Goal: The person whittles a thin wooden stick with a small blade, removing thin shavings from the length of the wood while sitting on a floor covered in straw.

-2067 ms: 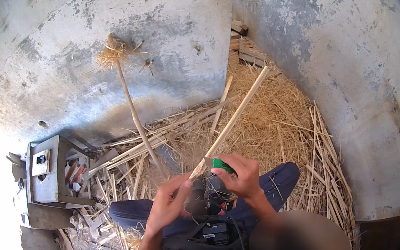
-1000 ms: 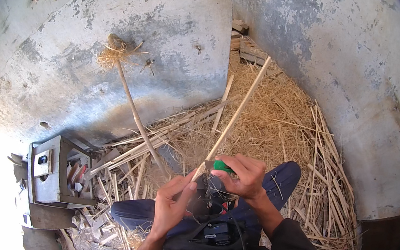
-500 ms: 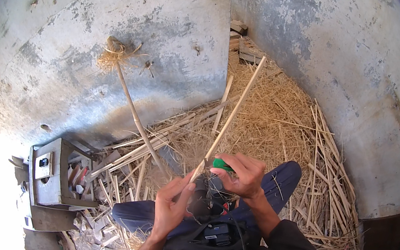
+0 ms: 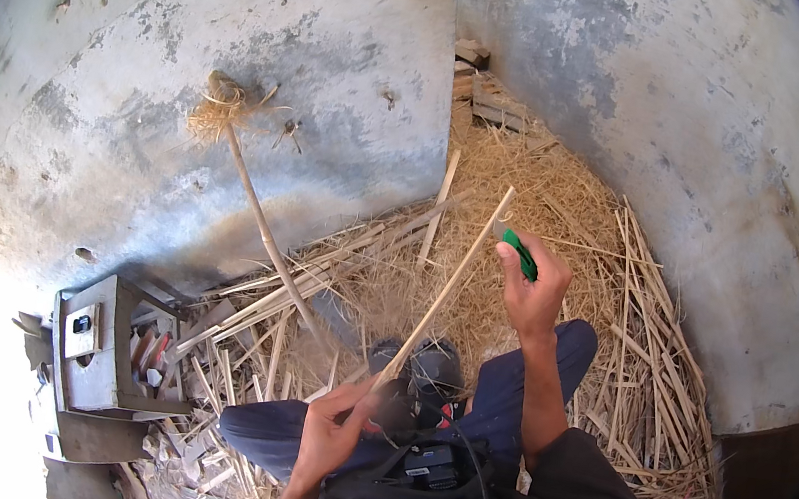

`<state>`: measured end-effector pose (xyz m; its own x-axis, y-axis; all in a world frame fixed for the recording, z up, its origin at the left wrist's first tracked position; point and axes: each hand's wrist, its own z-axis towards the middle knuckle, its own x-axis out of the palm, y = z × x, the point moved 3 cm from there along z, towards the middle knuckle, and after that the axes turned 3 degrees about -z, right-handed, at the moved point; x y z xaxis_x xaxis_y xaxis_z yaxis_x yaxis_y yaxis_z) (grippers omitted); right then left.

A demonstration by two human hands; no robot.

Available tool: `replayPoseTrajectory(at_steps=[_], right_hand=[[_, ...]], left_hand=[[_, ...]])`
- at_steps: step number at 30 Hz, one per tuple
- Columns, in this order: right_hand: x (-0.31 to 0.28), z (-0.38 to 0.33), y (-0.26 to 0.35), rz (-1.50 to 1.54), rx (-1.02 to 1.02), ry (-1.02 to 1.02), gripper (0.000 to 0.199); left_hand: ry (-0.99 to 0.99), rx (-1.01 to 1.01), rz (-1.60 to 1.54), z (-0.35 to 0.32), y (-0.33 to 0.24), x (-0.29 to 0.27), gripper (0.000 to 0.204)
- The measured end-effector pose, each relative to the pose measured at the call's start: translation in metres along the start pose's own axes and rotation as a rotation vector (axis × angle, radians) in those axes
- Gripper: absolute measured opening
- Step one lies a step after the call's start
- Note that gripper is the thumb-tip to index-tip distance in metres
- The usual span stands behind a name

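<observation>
My left hand (image 4: 334, 428) is closed round the lower end of a long pale wooden strip (image 4: 451, 282), which slants up and away to the right. In my right hand (image 4: 540, 293) is a knife with a green handle (image 4: 520, 253). Its short blade lies against the strip close to the far tip, where a thin curled shaving seems to stand. Both hands are above my crossed legs, the right one farther out than the left.
Shavings (image 4: 529, 186) heap up in the corner between two worn walls. Loose strips (image 4: 652, 364) lie along the right, more at the left. A pole (image 4: 261, 226) topped with fibres leans on the wall. A wooden stool (image 4: 105, 342) lies on its side at the left.
My right hand and the knife have moved away along the strip, from near my left hand to its far tip. The strip's far end has come down nearer to me.
</observation>
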<state>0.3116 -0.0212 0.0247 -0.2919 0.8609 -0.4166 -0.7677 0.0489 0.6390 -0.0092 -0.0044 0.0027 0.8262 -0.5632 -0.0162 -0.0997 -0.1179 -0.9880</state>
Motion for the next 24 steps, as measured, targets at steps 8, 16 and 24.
replayPoseTrajectory(at_steps=[8,16,24], right_hand=[[0.001,-0.002,0.008,0.074,-0.034,0.088,0.033],[0.0,-0.008,0.022,0.117,-0.105,0.142,0.035],[0.01,-0.044,0.049,0.19,-0.126,0.277,0.035]], left_hand=[[0.113,-0.086,0.02,0.006,-0.001,-0.006,0.041],[0.186,-0.014,0.108,0.014,-0.009,0.001,0.045],[0.124,-0.042,0.031,0.026,-0.015,0.004,0.042]])
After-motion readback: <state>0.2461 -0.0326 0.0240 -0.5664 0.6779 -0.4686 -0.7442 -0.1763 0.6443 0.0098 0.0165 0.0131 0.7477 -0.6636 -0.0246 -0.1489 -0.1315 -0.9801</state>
